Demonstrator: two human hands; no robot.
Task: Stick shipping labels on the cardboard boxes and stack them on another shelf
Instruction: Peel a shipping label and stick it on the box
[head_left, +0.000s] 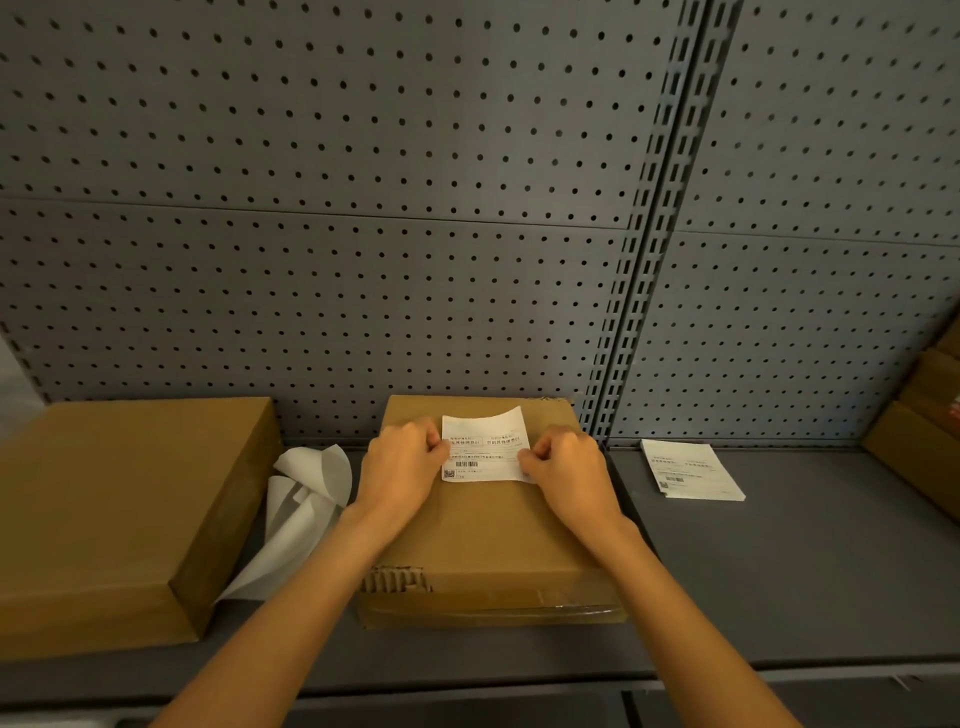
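A flat cardboard box (488, 535) lies in the middle of the grey shelf (753, 571). A white shipping label (485, 449) rests on the box's far half, with its far right corner curling up. My left hand (402, 462) pinches the label's left edge. My right hand (569, 465) pinches its right edge. Both hands rest on the box top. The box's near left corner is torn, showing corrugation.
A larger cardboard box (119, 514) lies at the left. Peeled white backing sheets (301, 499) sit crumpled between the two boxes. A stack of labels (688, 470) lies to the right. More cardboard boxes (930, 415) are at the far right edge. Pegboard wall (415, 208) stands behind.
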